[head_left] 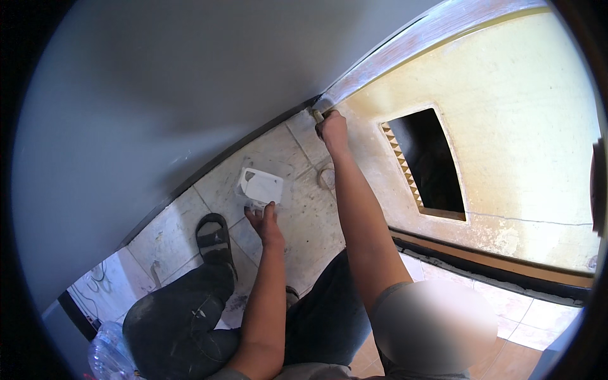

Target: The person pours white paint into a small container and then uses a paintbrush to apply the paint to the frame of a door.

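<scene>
My left hand (265,225) grips the near edge of a clear plastic tub (263,187) with white paint-like stuff in it, over the tiled floor. Thumb and fingers close on its rim. Farther off, my right arm stretches to the corner where the grey panel meets the pale wall's base. There my right hand (332,130) is closed around what looks like a paintbrush (318,116), its yellowish end showing by the corner. My fingers hide most of it.
A ring like a tape roll (327,177) lies beside my right forearm. The yellowish wall (506,126) has a dark square opening (430,164). A tall grey panel (139,114) stands at left. Near my knee are a clear plastic bottle (109,351) and thin wires (95,294).
</scene>
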Demonstrator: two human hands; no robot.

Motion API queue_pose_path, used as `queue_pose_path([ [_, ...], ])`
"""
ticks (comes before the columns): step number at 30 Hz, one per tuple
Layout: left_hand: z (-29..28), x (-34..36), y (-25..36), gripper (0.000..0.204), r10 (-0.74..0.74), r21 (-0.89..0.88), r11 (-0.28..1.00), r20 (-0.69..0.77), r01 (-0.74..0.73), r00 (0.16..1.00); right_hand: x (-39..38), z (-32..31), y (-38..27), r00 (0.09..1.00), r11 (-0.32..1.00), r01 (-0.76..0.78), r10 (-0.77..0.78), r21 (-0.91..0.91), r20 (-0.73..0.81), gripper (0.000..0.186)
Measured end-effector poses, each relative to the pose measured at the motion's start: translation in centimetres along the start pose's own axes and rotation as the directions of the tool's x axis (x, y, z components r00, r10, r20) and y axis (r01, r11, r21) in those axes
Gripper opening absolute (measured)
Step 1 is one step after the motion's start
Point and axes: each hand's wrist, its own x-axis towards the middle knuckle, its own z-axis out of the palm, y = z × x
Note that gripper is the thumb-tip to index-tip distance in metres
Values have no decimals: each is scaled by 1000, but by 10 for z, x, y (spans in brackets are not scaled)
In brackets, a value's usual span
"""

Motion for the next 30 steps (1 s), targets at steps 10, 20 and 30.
queue_pose_path([
  [10,2,-1,5,94,-42,-33,999,-7,42,999,31,7,-9,999,970,-11,23,-244,47,21],
  [20,2,-5,-18,100,-9,-46,999,79,13,997,19,-78,-56,992,942,119,-126,-315,-2,21],
  [30,1,-11,-18,103,-21,-10,1000,79,22,997,-15,-195,-123,981,889,180,-131,-422,144,29],
])
